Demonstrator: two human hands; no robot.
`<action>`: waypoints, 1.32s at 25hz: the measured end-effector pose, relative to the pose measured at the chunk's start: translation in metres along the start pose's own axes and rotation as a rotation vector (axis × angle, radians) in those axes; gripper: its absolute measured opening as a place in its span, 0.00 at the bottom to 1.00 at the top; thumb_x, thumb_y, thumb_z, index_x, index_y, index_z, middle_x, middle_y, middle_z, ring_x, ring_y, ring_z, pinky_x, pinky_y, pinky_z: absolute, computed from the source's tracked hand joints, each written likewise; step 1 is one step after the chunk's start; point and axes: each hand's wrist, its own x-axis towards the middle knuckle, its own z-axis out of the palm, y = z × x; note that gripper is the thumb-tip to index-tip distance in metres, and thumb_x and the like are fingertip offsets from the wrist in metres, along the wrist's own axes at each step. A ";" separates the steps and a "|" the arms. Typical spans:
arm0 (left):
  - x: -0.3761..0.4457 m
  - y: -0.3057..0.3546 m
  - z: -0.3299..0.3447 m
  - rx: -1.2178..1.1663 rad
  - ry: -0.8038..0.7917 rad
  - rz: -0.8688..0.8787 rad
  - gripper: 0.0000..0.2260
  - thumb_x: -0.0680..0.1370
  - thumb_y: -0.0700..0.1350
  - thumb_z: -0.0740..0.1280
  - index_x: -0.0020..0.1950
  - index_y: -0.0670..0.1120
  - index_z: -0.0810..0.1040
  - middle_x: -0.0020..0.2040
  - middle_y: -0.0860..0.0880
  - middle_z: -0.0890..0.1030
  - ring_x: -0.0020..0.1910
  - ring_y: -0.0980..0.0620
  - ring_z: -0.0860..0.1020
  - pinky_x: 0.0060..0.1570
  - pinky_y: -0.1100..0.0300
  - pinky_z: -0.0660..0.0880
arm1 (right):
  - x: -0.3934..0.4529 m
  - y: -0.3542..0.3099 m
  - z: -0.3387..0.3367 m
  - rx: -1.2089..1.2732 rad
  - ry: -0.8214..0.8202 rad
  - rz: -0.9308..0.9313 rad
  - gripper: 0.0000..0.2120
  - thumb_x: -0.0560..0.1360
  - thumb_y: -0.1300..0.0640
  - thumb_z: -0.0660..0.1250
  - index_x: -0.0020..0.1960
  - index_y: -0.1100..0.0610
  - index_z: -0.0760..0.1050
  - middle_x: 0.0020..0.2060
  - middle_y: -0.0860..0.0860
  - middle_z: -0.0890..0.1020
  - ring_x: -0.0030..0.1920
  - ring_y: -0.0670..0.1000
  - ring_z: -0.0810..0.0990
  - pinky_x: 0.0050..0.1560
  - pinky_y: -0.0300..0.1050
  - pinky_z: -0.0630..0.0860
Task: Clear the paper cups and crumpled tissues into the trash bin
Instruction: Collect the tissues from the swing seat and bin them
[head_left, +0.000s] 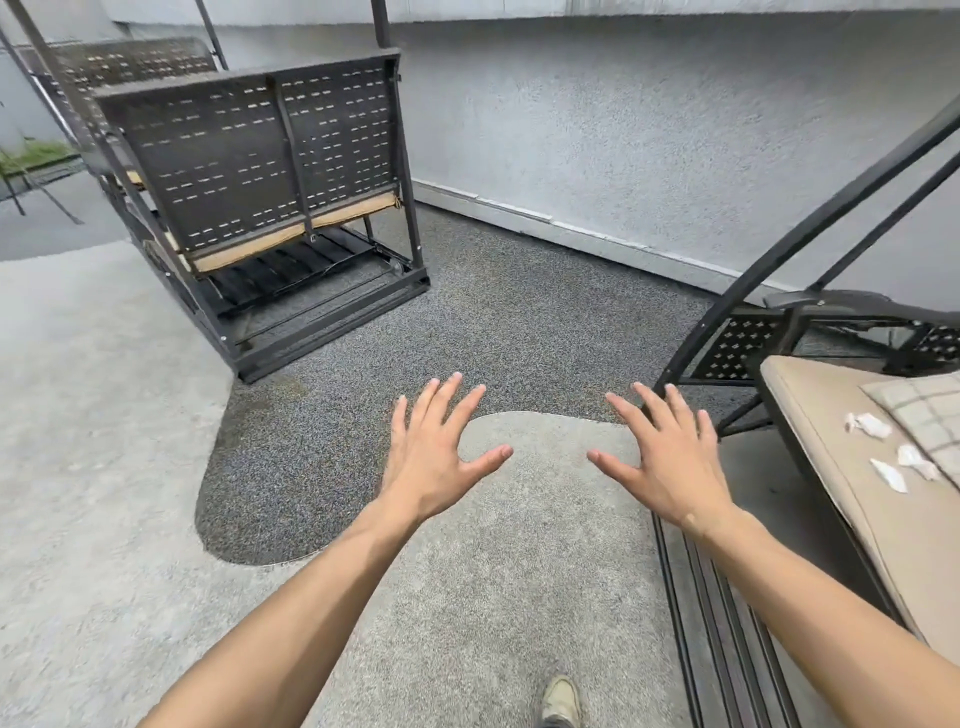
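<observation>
My left hand (439, 449) and my right hand (662, 457) are stretched out in front of me above the floor, palms down, fingers spread, holding nothing. Several crumpled white tissues lie on the beige seat cushion (831, 441) of a swing bench at the right: one (868, 424) near a checked pillow, another (917, 461) lower down, and a third (889, 475) closest to the cushion's front edge. They lie to the right of my right hand and apart from it. No paper cup or trash bin is in view.
A dark metal swing bench (260, 171) stands at the back left, seen from behind. The right bench's black frame bars (779, 249) rise diagonally, and its slatted footrest (717, 623) runs along the floor. A grey wall (623, 130) closes the back. My shoe (561, 699) shows below.
</observation>
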 end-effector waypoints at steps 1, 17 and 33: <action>0.024 0.004 0.008 -0.003 -0.001 0.012 0.38 0.71 0.78 0.48 0.77 0.63 0.51 0.80 0.54 0.50 0.78 0.54 0.45 0.75 0.42 0.41 | 0.015 0.013 0.003 0.001 0.005 0.011 0.37 0.68 0.24 0.49 0.74 0.37 0.54 0.77 0.49 0.58 0.77 0.55 0.49 0.73 0.65 0.51; 0.331 0.090 0.121 -0.060 -0.081 0.256 0.37 0.72 0.77 0.45 0.77 0.63 0.50 0.80 0.55 0.49 0.78 0.54 0.45 0.74 0.42 0.37 | 0.211 0.197 0.031 0.008 0.009 0.270 0.37 0.68 0.21 0.44 0.74 0.33 0.47 0.77 0.48 0.57 0.77 0.55 0.47 0.72 0.66 0.51; 0.622 0.194 0.246 -0.219 -0.236 0.732 0.36 0.73 0.76 0.47 0.77 0.62 0.49 0.79 0.56 0.48 0.78 0.54 0.47 0.74 0.42 0.39 | 0.320 0.321 0.053 -0.017 0.038 0.848 0.39 0.68 0.20 0.43 0.75 0.36 0.50 0.77 0.48 0.55 0.77 0.55 0.46 0.73 0.65 0.48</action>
